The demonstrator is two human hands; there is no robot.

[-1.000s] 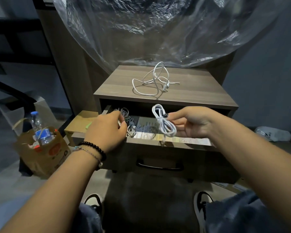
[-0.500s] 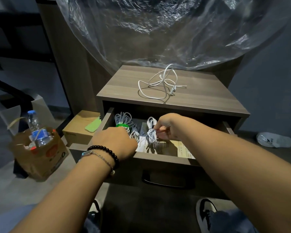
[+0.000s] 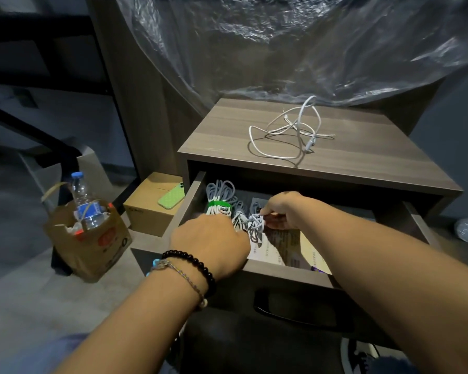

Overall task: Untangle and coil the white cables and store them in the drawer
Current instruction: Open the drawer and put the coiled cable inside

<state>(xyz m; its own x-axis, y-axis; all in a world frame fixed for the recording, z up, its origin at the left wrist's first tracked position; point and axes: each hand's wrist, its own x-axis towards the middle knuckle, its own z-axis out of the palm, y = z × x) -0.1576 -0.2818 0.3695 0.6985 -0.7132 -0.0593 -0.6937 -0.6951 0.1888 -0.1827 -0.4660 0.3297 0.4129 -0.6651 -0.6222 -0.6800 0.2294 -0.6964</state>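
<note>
The drawer (image 3: 287,273) of the wooden nightstand (image 3: 362,157) stands pulled out. My right hand (image 3: 281,210) reaches into it and pinches a small coiled white cable (image 3: 256,226) low over the papers inside. My left hand (image 3: 211,242) is over the drawer's front left, fingers curled down into it and hidden; what they touch cannot be seen. A bigger coil with a green band (image 3: 219,199) and another small coil (image 3: 239,218) lie at the drawer's left. One loose, tangled white cable (image 3: 289,130) rests on the nightstand top.
Papers (image 3: 284,249) line the drawer floor. A black handle (image 3: 295,309) is on the drawer front. Left of the nightstand a cardboard box (image 3: 146,211) carries a green phone (image 3: 171,196). A paper bag (image 3: 92,238) with a water bottle (image 3: 83,201) stands further left. Plastic sheeting (image 3: 281,44) hangs behind.
My right hand has brought the coiled cable from above the drawer front down into the drawer. The left hand has shifted slightly right along the drawer's front. The view has moved left.
</note>
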